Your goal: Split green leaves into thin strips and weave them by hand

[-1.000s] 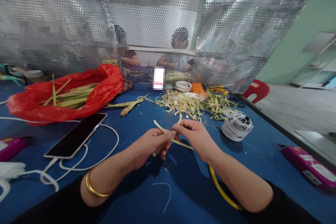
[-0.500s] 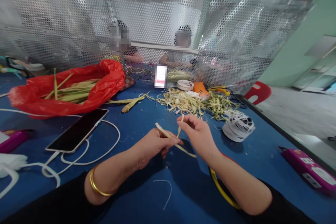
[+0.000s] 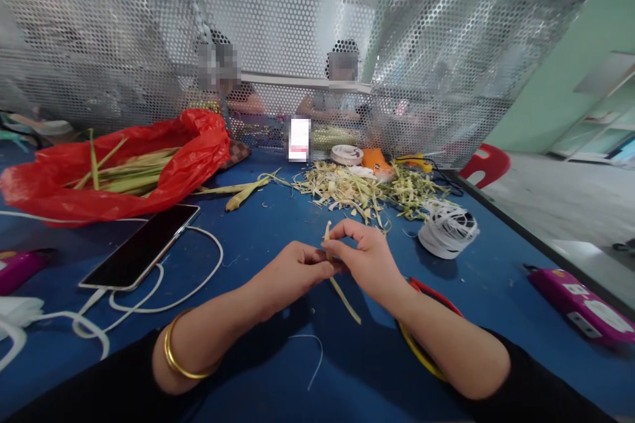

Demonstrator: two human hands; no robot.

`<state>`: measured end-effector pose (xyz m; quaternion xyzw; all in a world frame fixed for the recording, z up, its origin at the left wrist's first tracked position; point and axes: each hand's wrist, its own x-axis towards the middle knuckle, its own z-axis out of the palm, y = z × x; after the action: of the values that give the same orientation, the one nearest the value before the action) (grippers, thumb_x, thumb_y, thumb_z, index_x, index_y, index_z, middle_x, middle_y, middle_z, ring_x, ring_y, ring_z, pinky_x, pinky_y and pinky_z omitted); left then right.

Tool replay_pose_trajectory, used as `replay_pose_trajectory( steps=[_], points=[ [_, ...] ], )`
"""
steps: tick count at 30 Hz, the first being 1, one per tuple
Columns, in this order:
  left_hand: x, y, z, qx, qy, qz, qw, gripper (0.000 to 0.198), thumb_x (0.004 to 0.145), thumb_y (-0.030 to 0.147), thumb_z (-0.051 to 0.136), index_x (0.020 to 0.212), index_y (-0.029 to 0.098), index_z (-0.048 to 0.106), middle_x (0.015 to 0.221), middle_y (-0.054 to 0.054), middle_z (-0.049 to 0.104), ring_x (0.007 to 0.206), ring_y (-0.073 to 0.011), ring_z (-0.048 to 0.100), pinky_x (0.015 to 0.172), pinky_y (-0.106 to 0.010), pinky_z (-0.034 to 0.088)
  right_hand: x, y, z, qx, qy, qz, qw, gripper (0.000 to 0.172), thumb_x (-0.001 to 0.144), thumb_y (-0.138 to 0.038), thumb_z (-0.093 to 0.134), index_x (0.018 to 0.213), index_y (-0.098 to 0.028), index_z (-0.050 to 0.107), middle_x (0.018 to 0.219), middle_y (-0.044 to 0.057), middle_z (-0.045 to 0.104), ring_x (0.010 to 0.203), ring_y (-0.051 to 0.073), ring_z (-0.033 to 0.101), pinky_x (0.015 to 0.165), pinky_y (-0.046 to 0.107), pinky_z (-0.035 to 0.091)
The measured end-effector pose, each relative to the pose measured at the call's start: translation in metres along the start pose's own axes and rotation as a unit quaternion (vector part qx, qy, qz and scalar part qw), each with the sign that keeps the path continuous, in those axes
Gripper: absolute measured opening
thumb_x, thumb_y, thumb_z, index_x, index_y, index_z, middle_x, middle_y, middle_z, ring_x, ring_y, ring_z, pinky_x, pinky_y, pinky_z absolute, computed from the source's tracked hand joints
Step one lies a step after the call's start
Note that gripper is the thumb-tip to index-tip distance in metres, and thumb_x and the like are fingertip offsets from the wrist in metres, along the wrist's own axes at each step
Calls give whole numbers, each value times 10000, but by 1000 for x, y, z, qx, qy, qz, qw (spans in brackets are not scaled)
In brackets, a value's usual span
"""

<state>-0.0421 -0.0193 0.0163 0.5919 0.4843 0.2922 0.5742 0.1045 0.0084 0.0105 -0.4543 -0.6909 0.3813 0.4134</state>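
Observation:
Near the middle of the blue table, my left hand point(image 3: 300, 269) and my right hand point(image 3: 360, 254) meet fingertip to fingertip around a pale plant strip point(image 3: 346, 301). My left thumb and fingers pinch the strip at its middle. The right thumb and forefinger grip it just above, with a short pointed end standing up between them. The strip's longer tail hangs down toward the table. A heap of pale green and cream knotted pieces point(image 3: 342, 188) lies just beyond my hands.
On the left are a red bag point(image 3: 44, 178) of long leaves, a phone point(image 3: 141, 248) and white cables. A white roll point(image 3: 444, 231) and a purple power strip point(image 3: 578, 304) lie right. Behind the perforated screen point(image 3: 288, 33) sit two people.
My hands have come closer together. The strip has turned, its tail now pointing more steeply down, and its other loose end no longer sticks out over my left hand.

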Motion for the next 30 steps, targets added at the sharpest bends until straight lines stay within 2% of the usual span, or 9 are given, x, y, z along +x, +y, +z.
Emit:
replay_pose_trajectory(
  steps=[2,5,8,12,15,19,23,30],
  points=[
    [0,-1,0,4,-7,1,1000,388,750,383,585,456,187,425,423,83,285,433,-72,219,461,-253,155,-1,0,2,0,18,4,1000,95,724,-223,603,638,-192,576,621,-22,591,611,132,528,594,253,407],
    [-1,-2,1,-2,-14,-2,1000,426,735,395,615,425,183,414,409,78,295,422,-68,227,458,-251,156,-2,0,4,-15,31,-2,999,96,722,-208,601,631,-191,578,651,-13,598,647,143,545,630,264,416],
    [-1,0,2,-43,12,-8,999,411,727,395,633,429,172,458,415,63,355,429,-69,283,461,-231,197,2,-1,-2,-43,25,-58,997,111,771,-223,578,666,-197,605,715,3,626,715,160,579,702,284,434],
    [-1,5,-3,-162,31,-40,985,359,751,490,596,646,153,657,547,21,504,473,-81,413,475,-210,282,9,-6,-20,-83,95,-148,981,166,865,-279,505,881,-216,658,936,40,663,904,192,590,818,310,424],
    [-1,6,-10,-234,42,-40,971,381,756,515,586,794,155,706,607,12,540,510,-89,458,511,-210,344,11,-13,-32,-124,123,-144,974,246,900,-338,469,799,-203,649,840,36,664,819,187,593,767,301,421],
    [1,5,-15,-267,70,-23,961,351,735,491,627,772,150,703,598,10,550,520,-90,467,525,-213,369,10,-15,-32,-189,29,-145,971,276,873,-368,531,669,-205,618,688,7,639,707,166,577,735,293,404],
    [3,3,-14,-235,125,-11,964,313,666,417,726,807,139,704,556,26,540,497,-76,455,503,-197,358,7,-8,-20,-234,-53,-172,956,224,856,-313,573,659,-208,580,672,-13,621,675,148,562,770,304,390],
    [8,-4,-7,-203,195,-4,960,286,645,372,748,760,111,718,499,11,571,461,-79,481,490,-202,380,2,-4,-13,-282,-71,-230,929,229,877,-181,498,650,-202,526,659,-17,560,681,137,539,897,344,357]
  ],
)
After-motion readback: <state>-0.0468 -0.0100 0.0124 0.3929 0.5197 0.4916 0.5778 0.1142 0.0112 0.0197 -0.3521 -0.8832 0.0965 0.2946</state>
